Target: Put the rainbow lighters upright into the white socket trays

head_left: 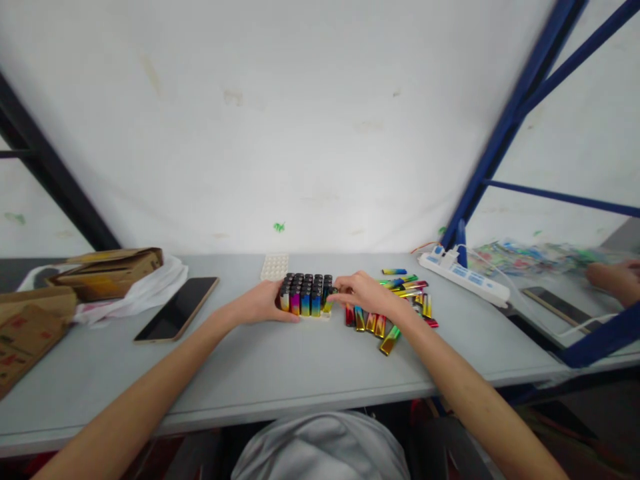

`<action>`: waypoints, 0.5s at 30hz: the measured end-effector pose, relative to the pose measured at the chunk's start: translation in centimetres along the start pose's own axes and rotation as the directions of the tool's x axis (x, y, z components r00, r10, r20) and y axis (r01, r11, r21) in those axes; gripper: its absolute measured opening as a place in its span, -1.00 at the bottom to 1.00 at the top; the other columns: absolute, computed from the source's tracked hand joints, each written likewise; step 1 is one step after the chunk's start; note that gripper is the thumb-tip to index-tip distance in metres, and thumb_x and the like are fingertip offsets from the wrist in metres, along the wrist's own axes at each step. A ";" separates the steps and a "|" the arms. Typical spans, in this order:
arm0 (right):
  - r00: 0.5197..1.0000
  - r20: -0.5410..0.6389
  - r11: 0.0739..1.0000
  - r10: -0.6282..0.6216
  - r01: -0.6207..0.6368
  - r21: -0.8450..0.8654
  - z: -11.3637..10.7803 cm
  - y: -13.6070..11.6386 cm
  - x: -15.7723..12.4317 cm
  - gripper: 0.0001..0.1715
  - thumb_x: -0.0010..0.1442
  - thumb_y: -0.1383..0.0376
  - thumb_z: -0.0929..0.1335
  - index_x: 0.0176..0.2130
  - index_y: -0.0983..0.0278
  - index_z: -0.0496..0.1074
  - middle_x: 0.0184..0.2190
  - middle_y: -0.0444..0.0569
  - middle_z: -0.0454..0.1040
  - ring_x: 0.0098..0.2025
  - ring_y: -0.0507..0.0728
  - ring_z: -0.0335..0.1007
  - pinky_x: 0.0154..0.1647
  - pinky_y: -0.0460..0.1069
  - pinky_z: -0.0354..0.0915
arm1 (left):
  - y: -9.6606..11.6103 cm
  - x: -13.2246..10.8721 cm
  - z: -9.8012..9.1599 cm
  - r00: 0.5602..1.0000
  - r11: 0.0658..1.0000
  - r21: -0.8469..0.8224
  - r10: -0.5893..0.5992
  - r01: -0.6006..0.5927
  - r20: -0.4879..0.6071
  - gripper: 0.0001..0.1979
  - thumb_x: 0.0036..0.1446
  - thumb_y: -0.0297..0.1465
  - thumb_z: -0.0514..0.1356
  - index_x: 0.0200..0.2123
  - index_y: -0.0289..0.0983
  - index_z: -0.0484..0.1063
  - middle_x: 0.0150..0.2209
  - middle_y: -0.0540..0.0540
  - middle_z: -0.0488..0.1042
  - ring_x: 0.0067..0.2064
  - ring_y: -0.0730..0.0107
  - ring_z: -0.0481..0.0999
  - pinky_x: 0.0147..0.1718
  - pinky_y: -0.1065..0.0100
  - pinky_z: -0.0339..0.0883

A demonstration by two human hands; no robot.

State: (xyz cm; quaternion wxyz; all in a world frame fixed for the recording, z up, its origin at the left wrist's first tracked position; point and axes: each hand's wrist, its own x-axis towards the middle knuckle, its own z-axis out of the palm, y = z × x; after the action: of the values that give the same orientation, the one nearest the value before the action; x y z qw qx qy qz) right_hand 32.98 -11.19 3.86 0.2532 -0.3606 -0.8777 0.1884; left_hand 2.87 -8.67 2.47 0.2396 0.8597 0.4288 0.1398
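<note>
Rows of shiny, multicoloured lighters with black tops [306, 302] stand upright in a white holder [323, 317], mostly hidden beneath them. My left hand [263, 301] wraps round the left side of this block, thumb along the front. At the front right corner, my right hand [363, 292] pinches a yellowish lighter [327, 306], slightly tilted against the row; whether its base is seated I cannot tell. Just right of the block, under and beside my right hand, lie several loose lighters [371, 323] in red, gold, green and blue.
Behind the block lies a white holder with round holes [274, 267]. A phone [177, 310], cardboard boxes [110, 272] and a white bag [150, 288] are at left. To the right are a power strip [465, 277], blue frame posts [500, 127] and another person's hand [615, 280].
</note>
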 end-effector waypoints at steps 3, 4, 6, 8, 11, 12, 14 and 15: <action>0.998 -0.019 0.991 0.056 -0.057 -0.118 0.9 0.0 0.3 -0.44 0.30 -0.06 0.47 -0.54 0.23 0.44 -0.63 -0.12 0.42 -0.59 0.02 0.16 -0.47 -0.04 0.01 | -0.3 0.1 0.1 1.000 1.000 0.000 0.003 -0.003 -0.005 -0.25 -0.11 0.10 0.45 0.06 -0.23 0.48 -0.05 -0.13 0.68 -0.04 -0.03 0.66 -0.06 0.19 0.51; 0.997 0.003 0.988 0.071 -0.070 -0.135 1.2 -0.1 0.4 -0.42 0.26 -0.09 0.49 -0.56 0.23 0.44 -0.65 -0.13 0.40 -0.60 0.02 0.14 -0.48 -0.04 -0.01 | -0.4 0.1 0.1 1.000 1.000 -0.001 0.004 -0.004 -0.010 -0.25 -0.11 0.10 0.45 0.05 -0.22 0.49 -0.04 -0.12 0.68 -0.04 -0.03 0.66 -0.06 0.19 0.51; 0.996 0.062 0.992 0.065 -0.058 -0.112 1.2 -0.1 0.4 -0.40 0.24 -0.14 0.49 -0.56 0.23 0.47 -0.66 -0.14 0.39 -0.61 0.01 0.14 -0.50 -0.05 -0.01 | -0.5 0.1 0.1 1.000 1.000 -0.002 0.003 -0.003 -0.015 -0.26 -0.11 0.09 0.45 0.05 -0.22 0.48 -0.03 -0.12 0.68 -0.02 -0.03 0.65 -0.05 0.19 0.51; 0.998 0.058 0.997 0.037 -0.033 -0.076 0.2 0.5 0.2 -0.39 0.32 -0.14 0.42 -0.53 0.24 0.49 -0.64 -0.15 0.41 -0.59 0.01 0.18 -0.48 -0.05 0.03 | -0.6 0.2 0.1 1.000 1.000 0.004 -0.002 0.002 -0.009 -0.28 -0.10 0.10 0.44 0.03 -0.21 0.47 -0.04 -0.12 0.68 -0.02 -0.03 0.66 -0.05 0.20 0.51; 0.990 -0.126 0.979 0.064 -0.086 -0.183 -2.8 3.0 -0.8 -0.42 0.46 -0.03 0.30 -0.42 0.27 0.56 -0.55 -0.09 0.50 -0.50 0.05 0.30 -0.38 -0.04 0.18 | -0.5 0.1 0.1 1.000 1.000 0.027 -0.011 0.011 -0.003 -0.30 -0.08 0.12 0.43 0.00 -0.21 0.47 -0.06 -0.12 0.68 -0.04 -0.04 0.66 -0.06 0.20 0.51; 0.976 -0.199 0.959 0.093 -0.141 -0.244 -4.0 4.3 -1.3 -0.50 0.48 0.04 0.29 -0.33 0.28 0.60 -0.46 -0.04 0.57 -0.42 0.09 0.39 -0.29 -0.03 0.25 | -0.5 0.1 0.1 1.000 0.999 0.030 -0.012 0.012 -0.004 -0.30 -0.08 0.12 0.43 0.00 -0.22 0.47 -0.05 -0.12 0.68 -0.03 -0.04 0.66 -0.06 0.20 0.51; 0.943 -0.291 0.910 0.161 -0.257 -0.327 -6.1 7.3 -2.4 -0.70 0.44 0.21 0.33 -0.12 0.32 0.63 -0.21 0.09 0.66 -0.19 0.17 0.53 -0.07 0.02 0.35 | -0.5 0.1 0.1 1.000 1.000 0.027 -0.014 0.015 -0.007 -0.30 -0.08 0.11 0.43 0.00 -0.22 0.47 -0.04 -0.13 0.68 -0.02 -0.04 0.66 -0.07 0.20 0.51; 0.924 -0.321 0.875 0.210 -0.324 -0.360 -6.8 8.8 -3.0 -0.72 0.40 0.30 0.35 -0.06 0.34 0.63 -0.13 0.16 0.67 -0.10 0.21 0.55 0.02 0.06 0.36 | -0.5 0.1 0.1 1.000 1.000 0.024 -0.015 0.015 -0.008 -0.30 -0.08 0.11 0.43 0.00 -0.22 0.47 -0.03 -0.13 0.68 -0.02 -0.04 0.65 -0.06 0.20 0.51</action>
State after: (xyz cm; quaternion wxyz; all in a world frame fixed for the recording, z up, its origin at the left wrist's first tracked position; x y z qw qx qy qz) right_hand 43.48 -6.45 3.87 0.2619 -0.5462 -0.7955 -0.0160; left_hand 2.69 -8.36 2.13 0.2287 0.8587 0.4379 0.1363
